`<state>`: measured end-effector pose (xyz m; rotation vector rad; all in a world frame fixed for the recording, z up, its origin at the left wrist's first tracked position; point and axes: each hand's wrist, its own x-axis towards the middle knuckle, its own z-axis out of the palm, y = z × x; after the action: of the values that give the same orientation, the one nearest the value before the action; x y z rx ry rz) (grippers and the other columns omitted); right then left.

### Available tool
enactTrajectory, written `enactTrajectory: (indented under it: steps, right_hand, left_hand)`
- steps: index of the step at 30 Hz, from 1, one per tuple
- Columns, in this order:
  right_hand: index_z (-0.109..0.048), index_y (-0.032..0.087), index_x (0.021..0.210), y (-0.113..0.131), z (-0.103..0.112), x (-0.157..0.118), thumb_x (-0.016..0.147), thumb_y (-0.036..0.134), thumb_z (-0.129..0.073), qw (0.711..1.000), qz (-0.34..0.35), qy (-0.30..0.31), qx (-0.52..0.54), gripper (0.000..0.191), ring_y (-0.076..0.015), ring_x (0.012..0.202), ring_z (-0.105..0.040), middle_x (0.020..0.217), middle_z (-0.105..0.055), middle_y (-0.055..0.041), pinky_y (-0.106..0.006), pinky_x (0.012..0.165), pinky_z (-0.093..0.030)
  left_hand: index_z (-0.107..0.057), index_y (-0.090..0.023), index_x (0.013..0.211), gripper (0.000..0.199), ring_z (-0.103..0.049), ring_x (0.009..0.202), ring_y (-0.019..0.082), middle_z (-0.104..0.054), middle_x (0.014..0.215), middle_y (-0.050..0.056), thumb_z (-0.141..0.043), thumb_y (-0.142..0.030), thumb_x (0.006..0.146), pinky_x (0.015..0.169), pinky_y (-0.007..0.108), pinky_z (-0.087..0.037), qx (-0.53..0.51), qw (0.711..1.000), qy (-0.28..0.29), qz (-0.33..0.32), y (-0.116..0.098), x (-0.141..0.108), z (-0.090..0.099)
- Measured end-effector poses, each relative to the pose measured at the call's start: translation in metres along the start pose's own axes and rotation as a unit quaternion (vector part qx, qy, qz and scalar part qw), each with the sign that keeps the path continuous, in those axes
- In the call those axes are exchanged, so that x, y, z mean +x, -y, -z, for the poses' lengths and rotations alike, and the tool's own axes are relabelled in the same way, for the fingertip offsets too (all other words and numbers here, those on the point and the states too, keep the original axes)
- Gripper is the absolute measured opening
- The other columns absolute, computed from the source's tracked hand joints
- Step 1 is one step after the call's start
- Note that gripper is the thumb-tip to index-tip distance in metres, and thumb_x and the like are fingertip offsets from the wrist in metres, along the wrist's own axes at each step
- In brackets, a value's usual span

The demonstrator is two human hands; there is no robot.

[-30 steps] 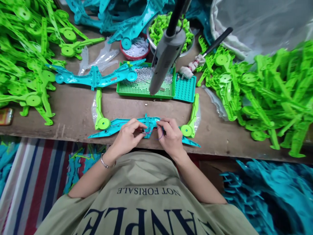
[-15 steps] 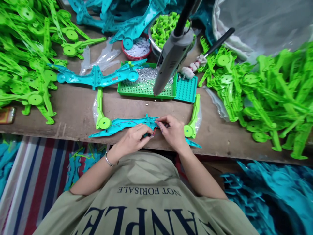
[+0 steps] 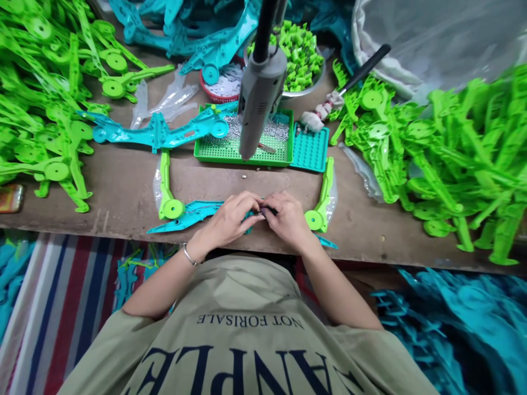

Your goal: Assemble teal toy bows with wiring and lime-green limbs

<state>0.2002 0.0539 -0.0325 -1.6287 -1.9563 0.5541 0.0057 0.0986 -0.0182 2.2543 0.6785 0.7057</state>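
Leftmost by the work: left green arm [image 3: 164,181], near the front edge of the tabletop [image 3: 123,189], stem pointing to the far edge, clear piece [image 3: 157,185] alongside. Looks like light, fairly stiff plastic, smooth so maybe a bit slippery; best hold probably the round disc, not the narrow stem. Next, blue part [image 3: 191,215], lying lengthwise along the front edge, its middle mostly hidden by the hands. Probably light, rigid, hollow shell; likely slides or tips easily if pushed, tapered ends seem weakest, so grip by the side walls near the middle. Thin wire [image 3: 201,209] on it: looks soft, floppy, easily snagged or pulled; pinch gently, no tugging. Left hand [image 3: 230,220] over the blue part's middle, fingers curled in a pinch; can't tell what, if anything, is between the fingertips. Right hand [image 3: 288,219] just beside it, fingertips nearly meeting the left's, also pinching; contents hidden, can't tell. Right green arm [image 3: 328,184] beyond, disc by the right wrist, second clear piece [image 3: 334,195] beside it; probably same feel, same disc hold. The clear pieces look thin, maybe slick; take by the edges.
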Motion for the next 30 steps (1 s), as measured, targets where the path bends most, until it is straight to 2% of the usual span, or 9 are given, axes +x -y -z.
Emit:
enactTrajectory:
  steps: [4, 8, 13, 16, 19, 22, 25, 27, 30]
  right_hand:
    - [-0.068, 0.022, 0.091, 0.003, 0.004, -0.006, 0.089, 0.017, -0.064, 0.997, -0.031, -0.055, 0.054, 0.007, -0.0219, 0.080, -0.066, 0.085, -0.075, -0.0048, -0.035, 0.076, -0.053]
    - [-0.064, 0.022, 0.091, 0.013, 0.011, -0.016, 0.087, 0.013, -0.058, 0.992, -0.027, -0.107, 0.066, 0.011, -0.0199, 0.079, -0.068, 0.087, -0.074, -0.0046, -0.034, 0.076, -0.055]
    - [-0.067, 0.021, 0.106, 0.029, 0.005, -0.023, 0.088, 0.016, -0.060, 0.987, -0.064, -0.106, 0.105, 0.020, -0.0161, 0.066, -0.065, 0.087, -0.073, -0.0034, -0.031, 0.067, -0.056]
    - [-0.068, 0.021, 0.113, 0.035, -0.004, -0.025, 0.091, 0.016, -0.058, 0.987, -0.047, -0.106, 0.114, 0.024, -0.0173, 0.071, -0.068, 0.093, -0.075, -0.0056, -0.033, 0.070, -0.060]
    - [-0.067, 0.023, 0.115, 0.039, -0.015, -0.031, 0.091, 0.012, -0.057, 0.986, -0.015, -0.123, 0.107, 0.029, -0.0211, 0.089, -0.073, 0.103, -0.077, -0.0076, -0.037, 0.081, -0.063]
    - [-0.065, 0.024, 0.122, 0.040, -0.026, -0.041, 0.090, 0.013, -0.059, 0.982, -0.001, -0.160, 0.097, 0.035, -0.0229, 0.095, -0.074, 0.107, -0.076, -0.0089, -0.040, 0.082, -0.064]
    - [-0.065, 0.025, 0.125, 0.041, -0.033, -0.047, 0.092, 0.015, -0.062, 0.976, 0.006, -0.199, 0.088, 0.035, -0.0227, 0.093, -0.075, 0.105, -0.077, -0.0083, -0.040, 0.080, -0.065]
    - [-0.066, 0.026, 0.123, 0.043, -0.035, -0.049, 0.094, 0.014, -0.063, 0.970, 0.020, -0.229, 0.080, 0.031, -0.0219, 0.092, -0.075, 0.102, -0.077, -0.0076, -0.039, 0.081, -0.065]
    - [-0.068, 0.026, 0.117, 0.044, -0.037, -0.051, 0.094, 0.010, -0.064, 0.963, 0.042, -0.254, 0.072, 0.028, -0.0215, 0.092, -0.076, 0.099, -0.078, -0.0072, -0.039, 0.082, -0.066]
  left_hand:
    - [-0.055, -0.020, 0.102, 0.024, -0.069, 0.089, 0.021, -0.071, 0.096, 0.007, -0.050, -0.043, 0.107, 0.079, 0.034, -0.053, 0.058, 0.997, -0.032, 0.032, 0.004, -0.001, -0.005]
    - [-0.055, -0.021, 0.099, 0.026, -0.067, 0.079, 0.018, -0.069, 0.087, 0.003, -0.050, -0.045, 0.107, 0.072, 0.030, -0.050, 0.091, 0.991, -0.064, 0.072, 0.005, 0.000, -0.011]
    - [-0.054, -0.020, 0.099, 0.023, -0.067, 0.071, 0.015, -0.069, 0.083, 0.001, -0.054, -0.042, 0.106, 0.064, 0.026, -0.047, 0.080, 0.990, -0.084, 0.076, 0.000, 0.000, -0.012]
    - [-0.056, -0.020, 0.098, 0.019, -0.069, 0.073, 0.014, -0.070, 0.084, 0.000, -0.059, -0.039, 0.104, 0.066, 0.025, -0.052, 0.045, 0.991, -0.086, 0.087, -0.008, -0.003, -0.009]
    - [-0.058, -0.020, 0.102, 0.015, -0.072, 0.078, 0.014, -0.073, 0.089, 0.001, -0.064, -0.034, 0.102, 0.071, 0.025, -0.058, -0.020, 0.989, -0.082, 0.122, -0.019, -0.010, -0.005]
    - [-0.061, -0.020, 0.111, 0.022, -0.075, 0.087, 0.015, -0.074, 0.101, 0.004, -0.071, -0.032, 0.097, 0.079, 0.028, -0.063, -0.078, 0.985, -0.073, 0.135, -0.029, -0.020, -0.002]
    - [-0.061, -0.019, 0.121, 0.033, -0.075, 0.097, 0.018, -0.073, 0.109, 0.007, -0.075, -0.024, 0.091, 0.084, 0.033, -0.065, -0.078, 0.990, -0.048, 0.109, -0.034, -0.030, 0.003]
    - [-0.060, -0.019, 0.125, 0.036, -0.073, 0.104, 0.020, -0.072, 0.113, 0.009, -0.067, -0.012, 0.090, 0.089, 0.036, -0.064, -0.057, 0.995, -0.028, 0.073, -0.034, -0.034, 0.007]
    - [-0.059, -0.018, 0.123, 0.041, -0.069, 0.112, 0.023, -0.069, 0.117, 0.011, -0.053, 0.001, 0.087, 0.094, 0.041, -0.061, 0.004, 0.999, -0.034, 0.024, -0.027, -0.033, 0.014]
